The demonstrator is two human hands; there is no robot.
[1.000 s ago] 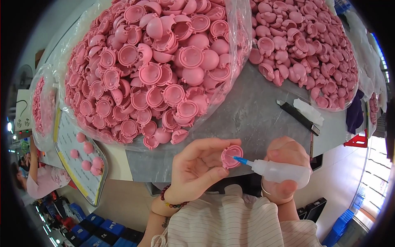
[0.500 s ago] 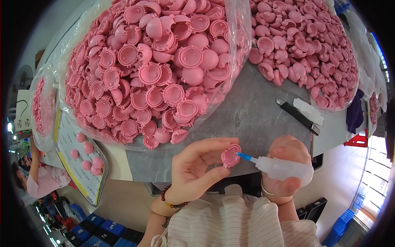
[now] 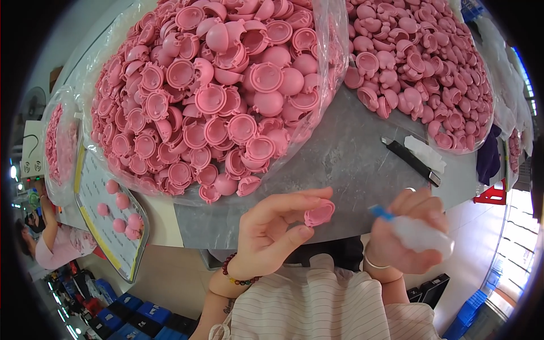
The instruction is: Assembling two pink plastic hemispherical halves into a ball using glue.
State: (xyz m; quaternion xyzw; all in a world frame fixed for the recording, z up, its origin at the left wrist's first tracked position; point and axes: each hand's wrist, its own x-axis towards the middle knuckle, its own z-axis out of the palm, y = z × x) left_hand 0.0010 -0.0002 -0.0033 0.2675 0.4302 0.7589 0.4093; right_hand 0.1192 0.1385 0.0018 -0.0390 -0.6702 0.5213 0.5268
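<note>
Between the thumb and fingers of my left hand point(image 3: 271, 232) is a small pink plastic half-shell point(image 3: 320, 213), its hollow side showing. My right hand point(image 3: 399, 238) is wrapped round a translucent white squeeze bottle point(image 3: 420, 235) with a blue needle tip point(image 3: 382, 212). That tip points left and stands apart from the shell. Beyond my left hand, a large clear bag holds a heap of pink half-shells point(image 3: 211, 98). Another bag of smaller pink shells point(image 3: 415, 61) lies at the far right.
A black box cutter point(image 3: 411, 162) and a crumpled white tissue point(image 3: 425, 153) lie on the grey table point(image 3: 317, 170). Several pink balls sit on a tray point(image 3: 93, 195) at left. Another person's arm point(image 3: 49, 221) shows at far left. A purple cloth point(image 3: 488, 156) lies at right.
My right hand has drawn the bottle away to the right, so its tip has left the pink shell. The shell, still in my left hand, has tilted slightly.
</note>
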